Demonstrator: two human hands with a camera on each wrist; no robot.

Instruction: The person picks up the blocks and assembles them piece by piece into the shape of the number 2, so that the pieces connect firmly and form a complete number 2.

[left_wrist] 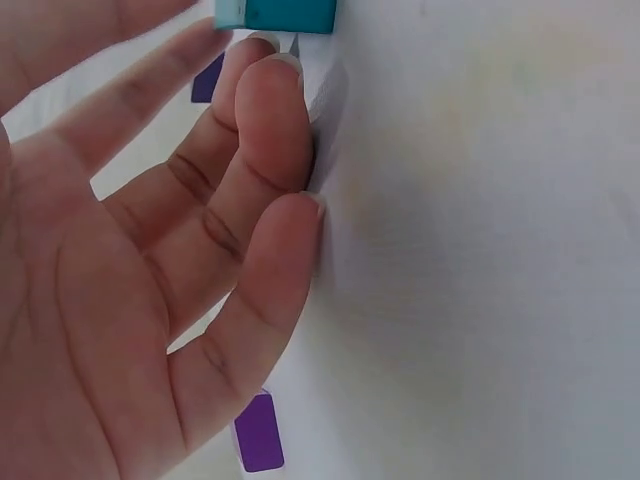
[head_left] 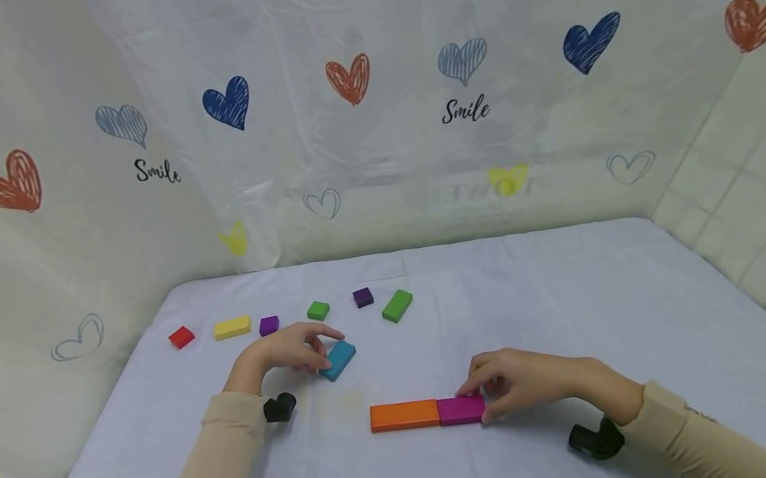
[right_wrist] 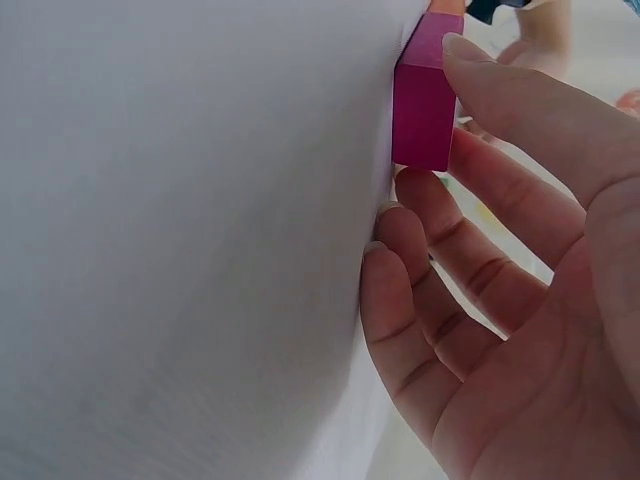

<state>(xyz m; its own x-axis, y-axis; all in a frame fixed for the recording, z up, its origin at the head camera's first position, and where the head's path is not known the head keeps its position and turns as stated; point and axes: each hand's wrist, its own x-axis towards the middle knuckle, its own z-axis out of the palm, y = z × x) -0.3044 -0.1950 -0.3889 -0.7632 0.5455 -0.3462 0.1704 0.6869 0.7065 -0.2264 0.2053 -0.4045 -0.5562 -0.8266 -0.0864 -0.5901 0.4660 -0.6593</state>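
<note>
Right hand (head_left: 528, 378) pinches magenta block (head_left: 457, 410), thumb near side, fingertip far side, at its 3 o'clock end. Orange block (head_left: 403, 416) touches it at 9 o'clock, end to end. Left hand (head_left: 297, 346) looks to be pinching blue block (head_left: 340, 358), thumb and index at its edges; exact contact partly hidden. Blue sits at about 11 o'clock from orange, slanted, apart from the pair.

Risks, my guess: a right-hand push toward 9 o'clock would shove orange along; a twist would open the seam. Blue's grip looks shallow, so it could pivot or slip if lifted. Left knuckles are close to purple block (head_left: 269, 326), so a 12 o'clock drift could knock it. Dragging might ruck the cloth (head_left: 589, 289).
</note>
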